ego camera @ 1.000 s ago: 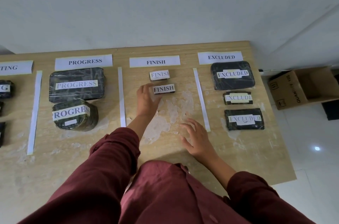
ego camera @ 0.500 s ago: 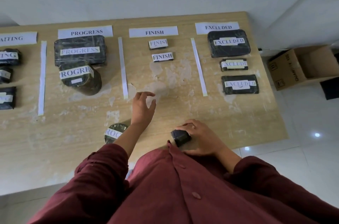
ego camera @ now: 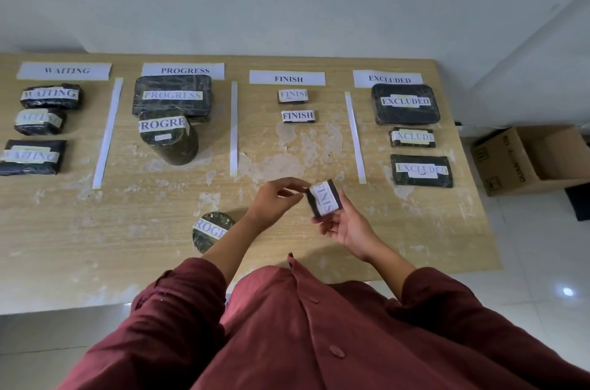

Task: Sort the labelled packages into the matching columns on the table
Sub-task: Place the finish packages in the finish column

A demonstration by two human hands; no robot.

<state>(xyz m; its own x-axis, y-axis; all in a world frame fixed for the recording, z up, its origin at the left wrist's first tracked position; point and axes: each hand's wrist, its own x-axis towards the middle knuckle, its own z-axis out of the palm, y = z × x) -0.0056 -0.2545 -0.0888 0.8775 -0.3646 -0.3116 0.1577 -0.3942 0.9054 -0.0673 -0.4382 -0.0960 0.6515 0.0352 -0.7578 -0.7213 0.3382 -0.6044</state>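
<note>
A small dark package labelled FINISH (ego camera: pixel 324 202) is held above the table's near middle, with its label turned sideways. My right hand (ego camera: pixel 346 228) cradles it from below, palm up. My left hand (ego camera: pixel 276 198) pinches its left edge with thumb and fingertips. A round package labelled PROGRESS (ego camera: pixel 210 230) lies near the front edge, partly hidden by my left forearm. Two packages (ego camera: pixel 298 116) lie in the FINISH column under the FINISH header (ego camera: pixel 287 78).
The wooden table (ego camera: pixel 95 230) has paper strips as column dividers. Three packages fill the WAITING column (ego camera: pixel 49 95), two the PROGRESS column (ego camera: pixel 172 95), three the EXCLUDED column (ego camera: pixel 405 102). An open cardboard box (ego camera: pixel 536 163) stands on the floor at the right.
My right hand picked the small package up from the table's near edge and turned its label up. My left hand moved right and took its edge.
</note>
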